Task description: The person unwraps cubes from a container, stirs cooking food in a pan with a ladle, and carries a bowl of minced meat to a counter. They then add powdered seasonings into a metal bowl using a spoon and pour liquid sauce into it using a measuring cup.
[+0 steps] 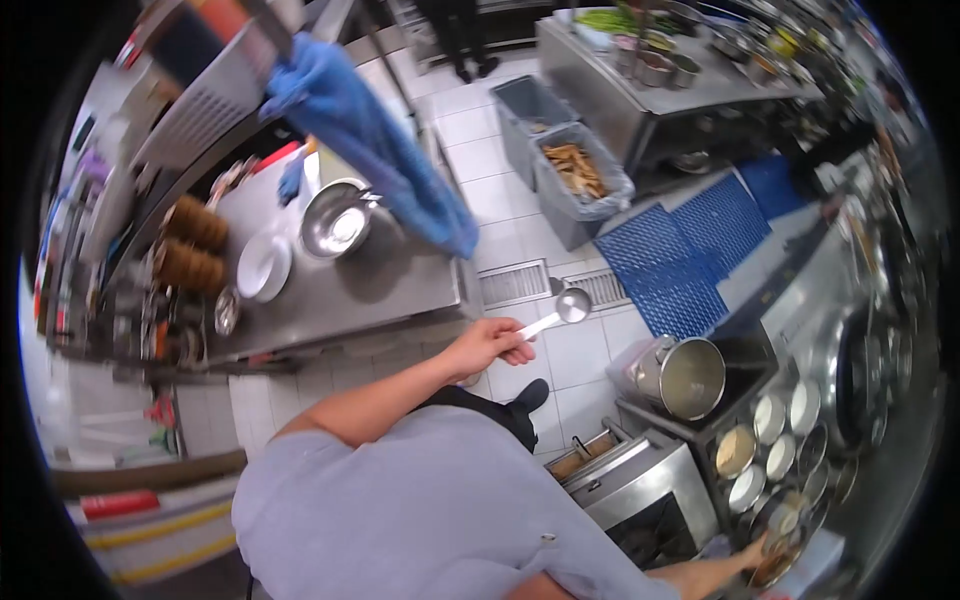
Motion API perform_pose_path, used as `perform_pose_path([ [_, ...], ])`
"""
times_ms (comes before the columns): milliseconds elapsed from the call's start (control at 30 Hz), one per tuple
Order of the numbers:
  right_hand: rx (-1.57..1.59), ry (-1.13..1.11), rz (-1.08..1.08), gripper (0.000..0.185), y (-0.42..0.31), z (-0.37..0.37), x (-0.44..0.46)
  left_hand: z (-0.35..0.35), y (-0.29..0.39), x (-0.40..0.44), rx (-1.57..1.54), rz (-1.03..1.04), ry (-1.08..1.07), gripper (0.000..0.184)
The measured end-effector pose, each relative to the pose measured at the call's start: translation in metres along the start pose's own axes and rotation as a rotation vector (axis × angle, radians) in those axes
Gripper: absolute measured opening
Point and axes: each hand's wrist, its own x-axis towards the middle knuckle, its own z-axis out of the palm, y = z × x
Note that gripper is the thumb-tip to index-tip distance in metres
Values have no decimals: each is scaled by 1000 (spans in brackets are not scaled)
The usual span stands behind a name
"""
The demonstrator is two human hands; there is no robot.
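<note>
My left hand (490,345) is closed around the handle of a metal spoon (573,306) with a round bowl, held out over the floor. The spoon's bowl looks bare. Low on the right, my right hand (752,560) reaches to a round container of reddish-brown contents (775,567). Its fingers are small and partly hidden there, so their grip does not show. Beside that hand stand several round tubs of pale contents, among them a tub of beige powder (735,451) and a tub of white contents (747,488). A tall metal pot (692,378) stands beyond them.
On the left, a steel table (395,295) bears a metal bowl (336,219) and white bowls (265,266). A blue cloth (375,150) hangs above it. Grey bins (573,225), blue floor mats (665,268) and a wok (862,375) lie ahead and right. Another person's legs (460,35) show far off.
</note>
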Motion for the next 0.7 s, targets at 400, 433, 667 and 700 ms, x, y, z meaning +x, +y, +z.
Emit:
perform_pose_path([
  [400,492,55,-212,62,-304,58,-105,-116,-26,-102,-5,57,168,32],
  [433,531,57,-234,61,-330,51,-117,-133,-31,-117,-27,74,206,32],
  [667,878,-42,-411,56,-512,-35,-236,-297,-66,-283,-137,260,457,31],
  [700,924,-93,-443,55,-540,-51,-266,-326,-78,-310,-145,274,517,30],
])
